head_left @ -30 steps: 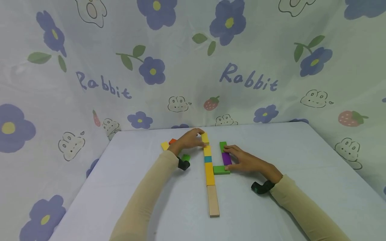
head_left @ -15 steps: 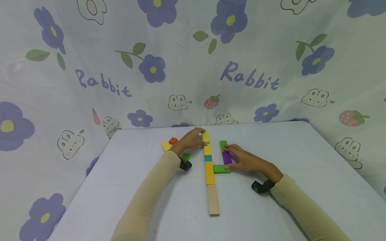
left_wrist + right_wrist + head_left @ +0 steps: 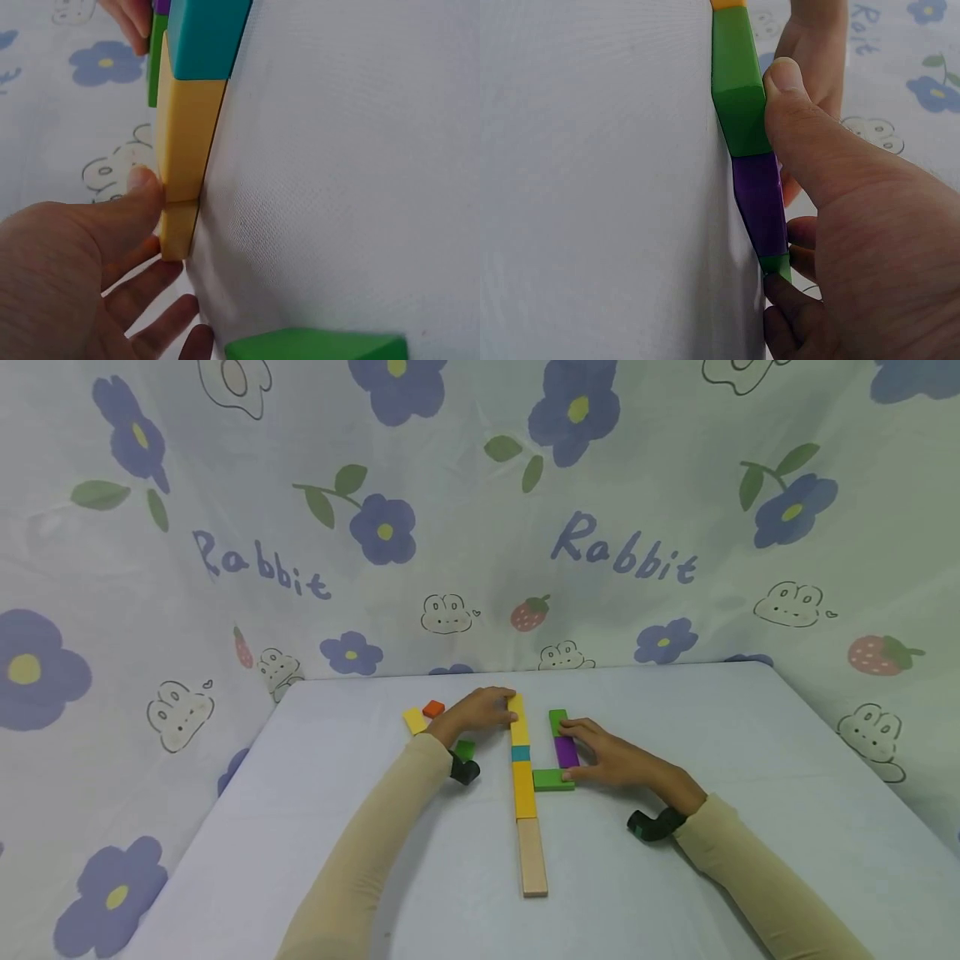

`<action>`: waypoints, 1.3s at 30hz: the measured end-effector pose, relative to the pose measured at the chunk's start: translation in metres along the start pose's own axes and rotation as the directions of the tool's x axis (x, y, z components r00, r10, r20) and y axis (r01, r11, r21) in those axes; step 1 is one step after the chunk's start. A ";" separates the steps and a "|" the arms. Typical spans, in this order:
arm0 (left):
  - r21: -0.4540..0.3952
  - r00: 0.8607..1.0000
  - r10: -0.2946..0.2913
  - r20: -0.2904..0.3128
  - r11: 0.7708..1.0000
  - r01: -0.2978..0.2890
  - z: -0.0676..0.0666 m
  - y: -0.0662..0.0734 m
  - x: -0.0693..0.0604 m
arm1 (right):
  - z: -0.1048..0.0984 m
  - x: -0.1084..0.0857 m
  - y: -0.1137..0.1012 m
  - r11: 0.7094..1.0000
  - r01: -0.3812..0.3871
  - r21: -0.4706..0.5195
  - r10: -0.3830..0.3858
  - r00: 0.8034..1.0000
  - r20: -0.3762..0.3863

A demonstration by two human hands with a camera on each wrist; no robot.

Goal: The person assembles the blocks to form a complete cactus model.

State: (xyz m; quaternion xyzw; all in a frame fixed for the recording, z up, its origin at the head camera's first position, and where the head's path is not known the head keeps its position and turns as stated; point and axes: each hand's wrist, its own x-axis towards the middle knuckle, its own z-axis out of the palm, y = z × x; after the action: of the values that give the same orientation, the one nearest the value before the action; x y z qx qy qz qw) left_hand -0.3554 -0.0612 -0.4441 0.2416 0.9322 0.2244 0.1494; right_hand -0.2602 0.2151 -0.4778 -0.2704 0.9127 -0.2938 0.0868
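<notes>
In the head view, a row of blocks runs away from the person: a plain wooden block, an orange-yellow block, a teal block, then yellow blocks. My left hand pinches the far yellow block at the row's end, thumb on its side. A green block juts right from the row; a purple block and a farther green block extend away from it. My right hand spans these, thumb against the near green block, fingers curled at the far one.
Left of the row lie a loose green block, a yellow block and an orange-red block. Behind the white table hangs a patterned cloth.
My left hand has brought the far yellow block from a slight offset into line against the row. The right hand stays in place at the green and purple blocks.
</notes>
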 end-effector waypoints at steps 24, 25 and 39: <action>0.051 0.997 -0.070 -0.024 0.996 0.071 0.005 0.008 0.002 | 0.000 0.000 -0.001 1.000 0.006 0.012 -0.006 1.000 0.002; 0.047 0.997 -0.072 -0.022 0.996 0.073 0.005 0.007 0.002 | 0.000 0.000 -0.001 1.000 0.008 0.012 -0.008 1.000 0.000; 0.022 0.997 -0.074 -0.036 0.997 0.075 0.007 0.006 0.002 | 0.001 -0.001 -0.001 1.000 0.006 -0.012 -0.006 1.000 -0.009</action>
State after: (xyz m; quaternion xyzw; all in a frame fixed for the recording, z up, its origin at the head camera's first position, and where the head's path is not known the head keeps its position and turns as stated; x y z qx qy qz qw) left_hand -0.3520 -0.0532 -0.4479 0.2046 0.9456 0.2118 0.1385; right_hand -0.2586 0.2140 -0.4783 -0.2724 0.9140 -0.2900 0.0801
